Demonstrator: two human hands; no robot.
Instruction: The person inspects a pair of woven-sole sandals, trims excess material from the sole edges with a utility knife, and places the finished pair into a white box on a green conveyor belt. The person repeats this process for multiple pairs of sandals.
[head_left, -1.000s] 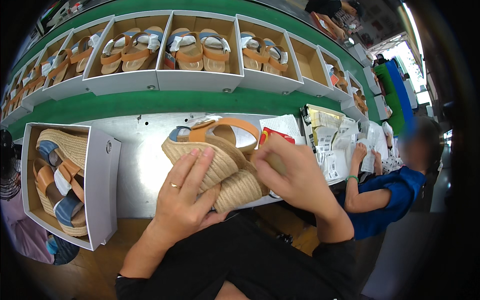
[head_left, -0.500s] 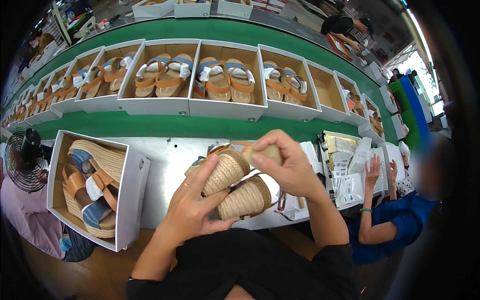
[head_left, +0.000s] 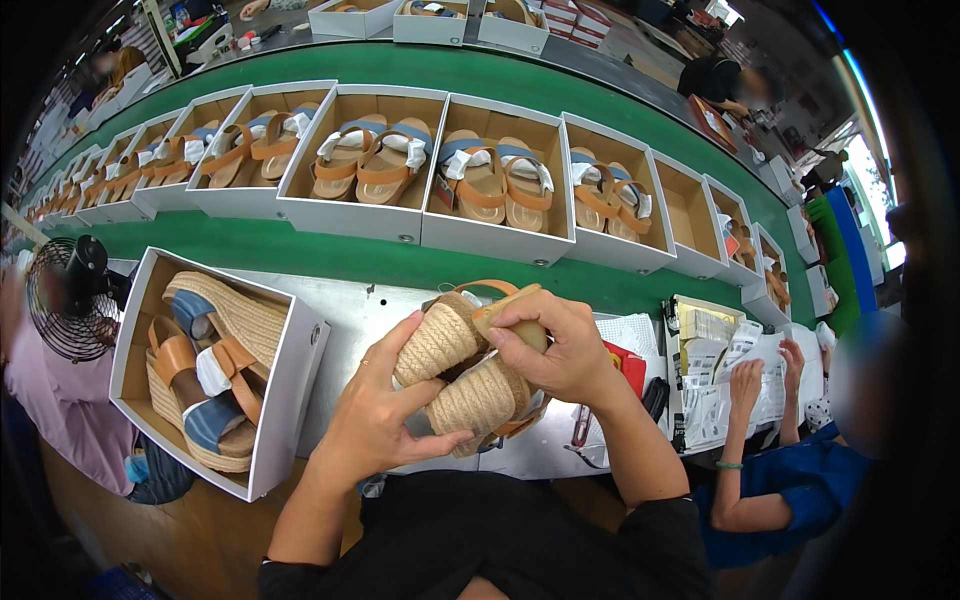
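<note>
My left hand [head_left: 372, 405] grips a pair of wedge sandals, its thumb and fingers spread around the rope-wrapped heels. One woven heel [head_left: 438, 345] is farther from me, the other woven heel [head_left: 480, 405] nearer. Above them my right hand [head_left: 562, 350] is closed on a tan, rounded block [head_left: 508, 306], which lies against the edge of the farther heel. What the block is made of I cannot tell. To the left, a white open shoebox [head_left: 300, 375] holds another pair of wedge sandals [head_left: 215, 395] with blue and tan straps.
Open shoeboxes of flat sandals [head_left: 372, 165] line the green belt [head_left: 420, 265] beyond the metal table [head_left: 350, 300]. A black fan [head_left: 75, 295] stands at left. On the right are glasses [head_left: 585, 440], a tray of labels [head_left: 700, 370] and a co-worker's hands [head_left: 745, 390].
The view has shifted, so the boxes and table sit farther right. My right hand has tilted the block against the farther heel. The co-worker's hands have moved closer together.
</note>
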